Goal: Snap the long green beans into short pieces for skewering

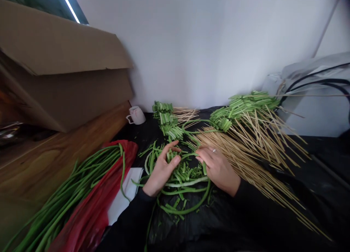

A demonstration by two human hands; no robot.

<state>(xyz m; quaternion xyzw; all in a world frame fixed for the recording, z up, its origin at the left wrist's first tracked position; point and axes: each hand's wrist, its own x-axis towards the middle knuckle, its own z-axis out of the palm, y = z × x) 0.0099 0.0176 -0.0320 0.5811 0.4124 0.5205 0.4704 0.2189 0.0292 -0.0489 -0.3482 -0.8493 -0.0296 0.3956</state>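
Observation:
My left hand (161,168) curls its fingers and thumb around a small bunch of cut long bean pieces (171,155). Close beside it, my right hand (217,166), with a ring on one finger, pinches a long bean (189,155) that stretches toward the left hand. Beneath both hands lies a loose heap of short cut bean pieces (186,173). A whole long bean (191,209) loops around the front of that heap.
Bamboo skewers (240,155) lie fanned out at right. Skewered beans are stacked in a left pile (167,119) and a right pile (251,104) by the wall. A red bag (95,204) with uncut long beans (71,193), a mug (137,115) and a cardboard box (90,95) stand left.

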